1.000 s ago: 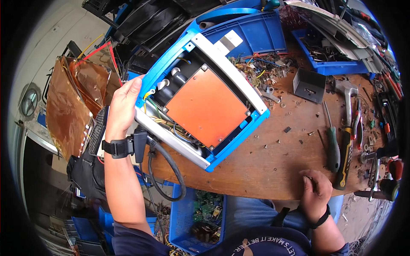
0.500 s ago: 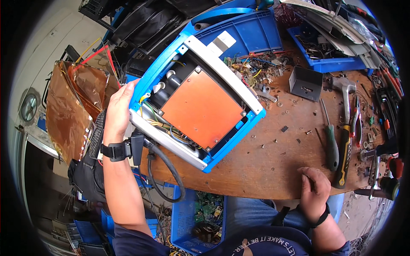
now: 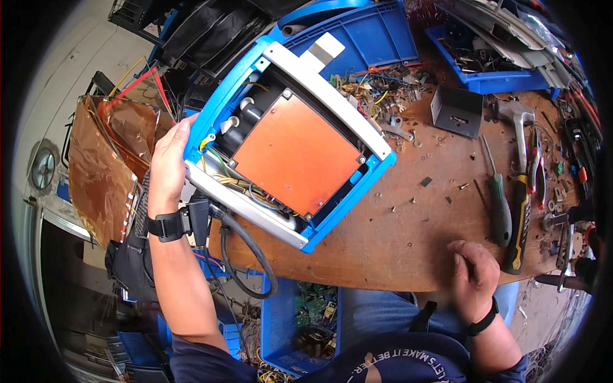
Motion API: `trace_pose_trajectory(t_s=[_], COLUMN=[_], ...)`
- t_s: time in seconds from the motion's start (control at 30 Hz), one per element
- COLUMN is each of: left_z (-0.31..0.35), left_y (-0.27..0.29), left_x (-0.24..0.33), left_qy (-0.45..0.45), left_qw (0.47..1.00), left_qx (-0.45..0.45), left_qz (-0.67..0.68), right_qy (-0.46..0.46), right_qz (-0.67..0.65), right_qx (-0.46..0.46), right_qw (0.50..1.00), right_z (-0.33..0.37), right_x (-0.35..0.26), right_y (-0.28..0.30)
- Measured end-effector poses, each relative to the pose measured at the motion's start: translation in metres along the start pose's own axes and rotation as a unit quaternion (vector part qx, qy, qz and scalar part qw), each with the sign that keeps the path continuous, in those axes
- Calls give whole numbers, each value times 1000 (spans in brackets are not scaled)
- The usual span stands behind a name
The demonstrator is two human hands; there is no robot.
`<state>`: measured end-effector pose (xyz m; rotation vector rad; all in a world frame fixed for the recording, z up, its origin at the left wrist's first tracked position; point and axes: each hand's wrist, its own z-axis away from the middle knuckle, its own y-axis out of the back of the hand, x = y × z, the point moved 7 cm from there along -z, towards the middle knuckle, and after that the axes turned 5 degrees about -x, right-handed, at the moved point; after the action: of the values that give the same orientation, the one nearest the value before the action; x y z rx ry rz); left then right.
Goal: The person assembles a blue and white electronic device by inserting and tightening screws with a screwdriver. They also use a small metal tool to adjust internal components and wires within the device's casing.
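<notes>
My left hand (image 3: 168,169) grips the left side of a blue-framed electrical unit (image 3: 220,102). The unit tilts over the table, and its open housing shows a flat orange-brown board (image 3: 297,156) screwed at the corners. Black cylindrical parts and bundled wires (image 3: 239,185) sit beside that board. Silver rails run along two sides of the frame, and a thick black cable (image 3: 268,274) loops below it. My right hand (image 3: 477,274) hovers at the table's front edge, fingers loosely bent, thumb apart, with nothing visible in them.
On the wooden table (image 3: 383,249) lie a hammer (image 3: 520,153), a green-handled screwdriver (image 3: 499,204), pliers (image 3: 537,166) and loose screws. Behind are a black box (image 3: 456,112), scrap parts and blue bins (image 3: 504,81). A blue crate (image 3: 278,332) of circuit boards stands below; copper-coloured sheets (image 3: 102,172) stand left.
The view has shifted slightly. The unit sits a little farther up and left in the picture, still in my left hand. My right hand stays near the table's edge.
</notes>
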<state>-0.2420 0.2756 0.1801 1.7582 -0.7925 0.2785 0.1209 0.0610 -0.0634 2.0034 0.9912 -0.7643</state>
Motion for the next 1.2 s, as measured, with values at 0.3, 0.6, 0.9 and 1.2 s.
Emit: trace_pose_trajectory(t_s=[0.3, 0.6, 0.9, 1.2], left_z=[-8, -4, -7, -7], left_y=[8, 7, 8, 13], left_x=[-14, -13, -17, -18], left_qy=[23, 58, 66, 43], left_qw=[999, 994, 993, 998], left_qx=[13, 27, 25, 20], left_qz=[40, 87, 92, 31], right_qy=[-6, 11, 17, 4], right_qz=[7, 5, -13, 7], right_qx=[-4, -12, -13, -2], right_qw=[1000, 1000, 1000, 1000], right_z=[2, 2, -1, -1], right_x=[3, 4, 5, 2], right_y=[-1, -1, -1, 0])
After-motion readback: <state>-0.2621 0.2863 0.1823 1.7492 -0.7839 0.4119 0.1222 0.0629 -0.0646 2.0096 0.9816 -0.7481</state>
